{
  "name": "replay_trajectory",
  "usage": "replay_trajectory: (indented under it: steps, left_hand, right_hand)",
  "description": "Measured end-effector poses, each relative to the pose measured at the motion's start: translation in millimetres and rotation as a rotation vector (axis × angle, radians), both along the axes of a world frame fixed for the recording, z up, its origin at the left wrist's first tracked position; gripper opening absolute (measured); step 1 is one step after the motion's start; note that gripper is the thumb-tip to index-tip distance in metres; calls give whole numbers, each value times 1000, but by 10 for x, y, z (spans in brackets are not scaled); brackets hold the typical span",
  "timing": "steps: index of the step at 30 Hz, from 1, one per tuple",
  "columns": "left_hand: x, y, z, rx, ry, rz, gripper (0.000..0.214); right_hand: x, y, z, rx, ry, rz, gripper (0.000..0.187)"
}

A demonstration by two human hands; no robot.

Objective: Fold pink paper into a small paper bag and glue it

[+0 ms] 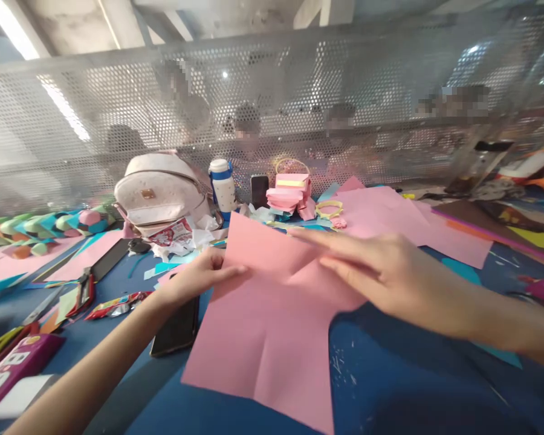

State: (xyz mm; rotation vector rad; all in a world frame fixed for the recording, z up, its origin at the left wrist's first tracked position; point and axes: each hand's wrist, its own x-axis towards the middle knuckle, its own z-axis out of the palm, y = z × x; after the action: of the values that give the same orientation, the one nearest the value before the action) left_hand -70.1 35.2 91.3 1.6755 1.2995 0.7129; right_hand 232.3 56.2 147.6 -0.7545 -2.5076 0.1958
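Observation:
A creased sheet of pink paper point(272, 326) is held up in front of me, tilted above the blue table. My left hand point(204, 272) pinches its left edge, thumb on the near face and fingers curled behind. At the upper right of the sheet, my right hand point(381, 272) grips the paper's bent edge between thumb and fingers; motion blurs it slightly. Creases run through the sheet's lower middle and near my right fingertips. Partly covered by the sheet and my left wrist, a black phone point(176, 329) lies on the table.
Behind stand a white backpack point(163, 187), a bottle point(222, 187), another phone point(259, 191) and folded pink paper pieces point(290, 196). Scissors point(40, 308), a wrapper point(118, 305) and a purple box point(18, 368) lie left. More pink sheets point(385, 214) lie right. A perforated metal screen point(272, 90) closes the back.

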Motion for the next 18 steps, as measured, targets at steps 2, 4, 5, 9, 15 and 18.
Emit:
replay_trajectory:
  steps: [2,4,5,9,15,18]
  left_hand:
    - [-43,43,-3,-81,-19,-52,27]
    - [-112,77,-8,-166,-38,-111,28]
    - [-157,92,3,-190,-40,-130,28]
    - [-342,163,185,-67,-14,-70,35]
    - [-298,296,230,186,440,-217,25]
    - [-122,265,-53,286,566,-182,13]
  right_hand:
    - [44,142,62,-86,89,-45,46]
    - [102,248,12,-174,185,-37,46]
    - [135,275,-46,-272,176,-41,46]
    - [256,217,-327,-683,79,-102,49]
    - [357,185,-615,-656,-38,-180,41]
    - [370,204,-706,-231,68,-200,46]
